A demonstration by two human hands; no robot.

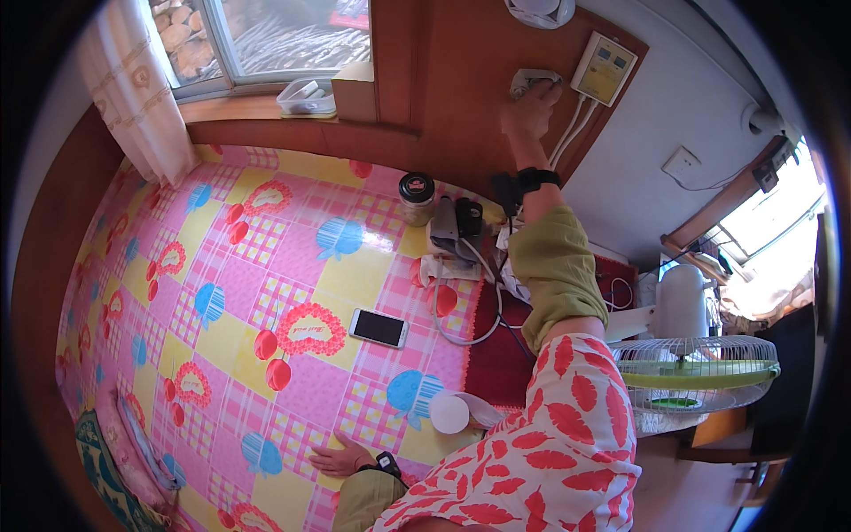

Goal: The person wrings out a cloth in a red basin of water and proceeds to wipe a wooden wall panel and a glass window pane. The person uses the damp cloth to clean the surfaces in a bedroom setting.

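Observation:
My right hand (530,113) is raised against the brown wooden wall panel (459,86), gripping a crumpled greyish cloth (534,76) pressed to it. Just to the right of that hand hangs a white wall-mounted box (605,66) with two white cables running down from it. A round white fixture (542,10) sits above the cloth, partly cut off by the picture's rim. My left hand (340,457) lies flat, holding nothing, its fingers spread on the colourful patterned plastic sheet (312,405).
Below my right arm stand a black-lidded jar (417,199) and a blood pressure monitor cuff or similar grey device (447,223) with a tube. A smartphone (379,328) lies mid-sheet. An electric fan (691,379) stands at right; a plastic container (306,100) sits on the windowsill.

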